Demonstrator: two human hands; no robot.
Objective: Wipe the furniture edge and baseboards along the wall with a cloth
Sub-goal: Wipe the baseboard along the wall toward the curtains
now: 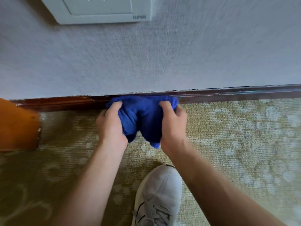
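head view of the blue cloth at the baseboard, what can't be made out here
- Dark wooden baseboard: stretch behind the blue cloth hidden.
- White wall socket plate: cut off by top edge, lettering blurred.
- Orange wooden furniture: cut by left edge.
- Left hand, right hand: palms hidden.

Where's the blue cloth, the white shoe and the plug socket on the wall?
blue cloth (141, 115): head view, middle of the bunched fabric between the hands.
white shoe (160, 190): head view, toe area.
plug socket (104, 9): head view, lower part of the white faceplate.
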